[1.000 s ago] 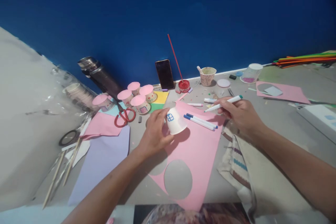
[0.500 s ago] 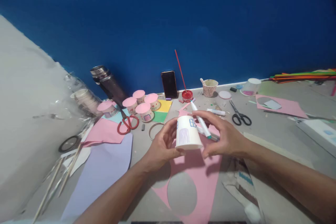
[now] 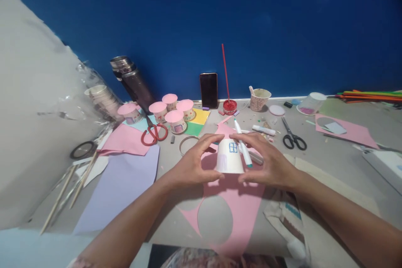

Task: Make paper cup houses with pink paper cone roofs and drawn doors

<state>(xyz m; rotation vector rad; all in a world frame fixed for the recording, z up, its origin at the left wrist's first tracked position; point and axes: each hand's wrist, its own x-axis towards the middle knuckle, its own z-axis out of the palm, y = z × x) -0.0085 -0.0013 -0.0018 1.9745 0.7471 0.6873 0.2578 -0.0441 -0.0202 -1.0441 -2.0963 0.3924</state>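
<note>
A white paper cup (image 3: 230, 160), upside down, is held between both hands above a pink sheet (image 3: 243, 213) with round cut-outs. It bears a blue window drawing and a pale purple patch. My left hand (image 3: 201, 161) grips the cup's left side, thumb at the rim and fingers at the base. On the other side my right hand (image 3: 266, 159) grips the cup and also holds a white marker (image 3: 243, 144) with a teal tip, which slants beside the cup.
Several pink-topped cups (image 3: 174, 121) and red-handled scissors (image 3: 153, 133) lie to the left. A dark flask (image 3: 133, 83), a phone (image 3: 209, 91) and a red jar (image 3: 230, 107) stand at the back. Black scissors (image 3: 293, 138) lie right.
The cup has turned, so its window drawing now faces more to the front and the purple patch sits further left. My right hand has closed in on the cup's side. The camera view has shifted.
</note>
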